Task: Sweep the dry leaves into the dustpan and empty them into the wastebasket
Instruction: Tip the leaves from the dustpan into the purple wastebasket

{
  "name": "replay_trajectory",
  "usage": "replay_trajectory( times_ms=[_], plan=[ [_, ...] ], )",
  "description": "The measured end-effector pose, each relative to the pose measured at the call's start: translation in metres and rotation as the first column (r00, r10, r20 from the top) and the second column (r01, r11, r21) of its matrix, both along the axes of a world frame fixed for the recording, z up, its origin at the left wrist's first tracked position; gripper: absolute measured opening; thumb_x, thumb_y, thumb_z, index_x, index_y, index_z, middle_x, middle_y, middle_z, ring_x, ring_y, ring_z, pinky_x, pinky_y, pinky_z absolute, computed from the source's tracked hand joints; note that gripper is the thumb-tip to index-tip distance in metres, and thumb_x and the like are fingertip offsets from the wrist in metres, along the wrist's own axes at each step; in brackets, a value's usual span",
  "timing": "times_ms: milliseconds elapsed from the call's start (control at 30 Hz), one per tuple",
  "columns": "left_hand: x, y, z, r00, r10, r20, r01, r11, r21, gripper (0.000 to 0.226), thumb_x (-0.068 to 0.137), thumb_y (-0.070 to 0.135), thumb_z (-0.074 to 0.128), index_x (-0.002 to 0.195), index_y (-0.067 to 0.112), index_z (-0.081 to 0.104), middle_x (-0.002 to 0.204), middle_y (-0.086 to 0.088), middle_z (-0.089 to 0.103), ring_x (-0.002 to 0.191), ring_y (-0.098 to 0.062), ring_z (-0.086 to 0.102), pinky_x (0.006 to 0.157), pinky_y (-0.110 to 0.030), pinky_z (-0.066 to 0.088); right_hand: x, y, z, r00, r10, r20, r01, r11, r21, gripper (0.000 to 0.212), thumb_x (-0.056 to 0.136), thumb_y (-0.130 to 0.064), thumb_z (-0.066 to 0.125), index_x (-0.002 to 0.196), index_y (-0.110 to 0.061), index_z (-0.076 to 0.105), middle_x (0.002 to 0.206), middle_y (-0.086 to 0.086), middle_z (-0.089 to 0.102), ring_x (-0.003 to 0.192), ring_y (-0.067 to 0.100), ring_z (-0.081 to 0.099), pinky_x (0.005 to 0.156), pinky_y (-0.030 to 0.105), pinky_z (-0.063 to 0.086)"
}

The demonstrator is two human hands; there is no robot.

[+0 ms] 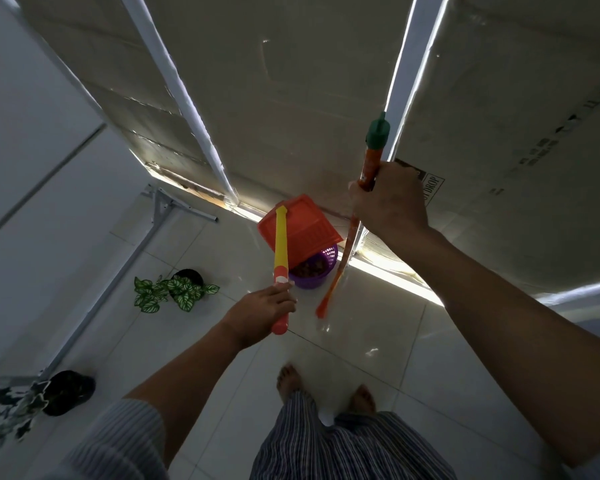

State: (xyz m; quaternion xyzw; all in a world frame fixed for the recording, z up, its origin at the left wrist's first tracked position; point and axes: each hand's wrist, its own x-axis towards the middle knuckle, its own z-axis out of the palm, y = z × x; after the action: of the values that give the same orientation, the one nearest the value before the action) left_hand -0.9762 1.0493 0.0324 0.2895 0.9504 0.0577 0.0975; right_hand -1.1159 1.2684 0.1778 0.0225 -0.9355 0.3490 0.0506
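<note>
White glossy floor tiles are seen from above, with cardboard sheets standing along the far side. The purple wastebasket is taken as the landmark. Directly over it, the orange dustpan is held tipped, its mouth facing down into the basket, and brown dry leaves are already seen inside. The dustpan's long yellow handle runs from the basket toward the person, and its near end is gripped by the left hand, fingers wrapped fully around it. Just right of the wastebasket, the broom is held upright by the right hand, which is closed tightly around the stick below its green cap. Left of the wastebasket, 2 potted plants are seen, 1 near and 1 much farther.

The emptying step appears to be in hand. To do it well, the dustpan should be kept centred over the rim and tilted steeply, perhaps tapped lightly, so that no leaf is dropped beside the basket. The broom should be kept away from the basket, so it is not knocked over.
</note>
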Motion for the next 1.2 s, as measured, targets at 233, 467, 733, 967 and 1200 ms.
replay_trajectory(
  times_ms=[233,467,733,967,1200],
  plan=[
    [-0.009,0.003,0.012,0.992,0.129,0.013,-0.129,0.982,0.138,0.048,0.068,0.009,0.08,0.112,0.02,0.063,0.129,0.0,0.061,0.127,-0.025,0.052,0.085,-0.041,0.057,0.003,0.006,0.005,1.0,0.018,-0.005,-0.018,1.0,0.001,0.015,0.091,-0.03,0.067,0.091,-0.016,0.073,0.078,0.001,0.069,0.075,0.02,0.07,0.077,0.032,0.057],
    [-0.013,0.009,0.035,0.943,0.321,-0.091,-0.285,0.917,0.278,0.039,0.075,0.014,0.075,0.111,0.019,0.061,0.13,-0.006,0.06,0.116,-0.029,0.06,0.077,-0.047,0.059,0.014,0.012,0.008,0.994,0.1,0.034,-0.1,0.995,0.002,0.013,0.091,-0.027,0.068,0.091,-0.015,0.073,0.083,0.004,0.072,0.078,0.021,0.07,0.076,0.03,0.055],
    [-0.011,0.002,0.068,0.836,0.529,-0.144,-0.426,0.792,0.437,0.024,0.081,0.029,0.062,0.1,0.015,0.062,0.108,-0.004,0.062,0.077,-0.026,0.065,0.062,-0.04,0.057,0.03,0.014,0.014,0.95,0.3,0.089,-0.307,0.948,0.078,0.01,0.091,-0.023,0.068,0.086,-0.014,0.069,0.081,0.006,0.069,0.078,0.022,0.067,0.077,0.035,0.056],
    [0.015,-0.026,0.075,0.66,0.751,-0.029,-0.612,0.56,0.559,0.022,0.077,0.012,0.073,0.097,0.012,0.064,0.102,-0.001,0.053,0.085,-0.017,0.055,0.073,-0.027,0.048,0.052,-0.007,0.022,0.901,0.397,0.175,-0.415,0.906,0.084,0.013,0.088,-0.026,0.071,0.087,-0.014,0.069,0.083,0.004,0.068,0.08,0.021,0.067,0.078,0.035,0.055],
    [0.088,-0.072,0.085,0.504,0.862,0.052,-0.727,0.392,0.564,0.023,0.075,0.009,0.073,0.096,0.011,0.063,0.101,-0.003,0.055,0.088,-0.022,0.059,0.079,-0.034,0.05,0.094,-0.074,0.035,0.778,0.596,0.198,-0.626,0.764,0.16,0.014,0.087,-0.032,0.069,0.081,-0.021,0.063,0.079,-0.002,0.064,0.071,0.015,0.06,0.058,0.026,0.038]
  ],
)
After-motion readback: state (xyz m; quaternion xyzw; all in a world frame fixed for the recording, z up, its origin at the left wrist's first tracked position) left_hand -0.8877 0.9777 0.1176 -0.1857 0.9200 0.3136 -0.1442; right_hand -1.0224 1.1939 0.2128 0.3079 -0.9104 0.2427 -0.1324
